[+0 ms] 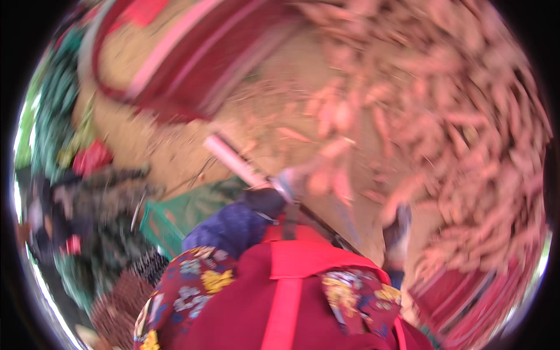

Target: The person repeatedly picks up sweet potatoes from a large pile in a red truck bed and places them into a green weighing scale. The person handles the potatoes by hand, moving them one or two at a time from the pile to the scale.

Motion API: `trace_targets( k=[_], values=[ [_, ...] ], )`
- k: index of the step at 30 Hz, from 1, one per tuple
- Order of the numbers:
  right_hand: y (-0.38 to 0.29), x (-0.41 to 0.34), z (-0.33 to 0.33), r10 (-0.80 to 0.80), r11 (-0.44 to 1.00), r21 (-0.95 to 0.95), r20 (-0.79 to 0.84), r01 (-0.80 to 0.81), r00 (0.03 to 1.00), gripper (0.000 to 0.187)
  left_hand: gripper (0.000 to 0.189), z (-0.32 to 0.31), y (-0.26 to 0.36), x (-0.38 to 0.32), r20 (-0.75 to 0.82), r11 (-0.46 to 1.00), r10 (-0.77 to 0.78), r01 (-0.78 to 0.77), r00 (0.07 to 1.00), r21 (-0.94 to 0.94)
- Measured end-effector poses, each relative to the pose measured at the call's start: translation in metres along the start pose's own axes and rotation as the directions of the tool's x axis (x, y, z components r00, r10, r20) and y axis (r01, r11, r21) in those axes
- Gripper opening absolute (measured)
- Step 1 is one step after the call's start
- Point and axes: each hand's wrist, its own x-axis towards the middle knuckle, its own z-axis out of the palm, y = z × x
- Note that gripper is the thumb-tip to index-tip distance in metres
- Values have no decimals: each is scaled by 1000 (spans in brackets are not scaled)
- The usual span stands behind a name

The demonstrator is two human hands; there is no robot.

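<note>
The view is strongly blurred by motion. My left hand (298,178), gloved with a blue cuff, is shut around what looks like a reddish sweet potato (336,148) pointing away from me. More sweet potatoes (342,186) appear just beyond its fingers. To the right, my right hand (397,223) wears a grey-blue glove and reaches down to the edge of a large heap of sweet potatoes (472,131). A reddish shape at its fingertips is too smeared to tell as a root or as the glove's coating. Beside my left wrist lies a pink bar-like object (236,161).
A dark red plastic tub (192,74) lies tipped at the upper left on bare soil (127,127). Another red container (455,297) stands at lower right. Green mesh (183,210), a red bundle (92,157) and blurred camouflage clothing (105,192), apparently a person's, are at left.
</note>
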Motion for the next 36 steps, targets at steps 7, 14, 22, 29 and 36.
trace_targets(
  k=[7,14,22,29,36],
  values=[
    [13,-44,102,408,861,-491,508,-135,759,64,84,69,15,-114,-210,955,296,-296,932,35],
    [76,-144,323,533,816,-551,834,-173,-140,63,97,127,88,-369,-607,674,731,-469,312,570],
    [75,-129,223,744,654,-752,659,86,107,48,58,-34,51,-610,-734,539,643,810,-219,230],
    [-23,78,20,3,-394,-392,904,831,428,55,51,14,84,-179,-689,362,594,628,415,689],
    [16,151,202,-274,156,-959,187,235,943,96,75,-12,3,86,-411,-42,404,465,817,884]
  ],
)
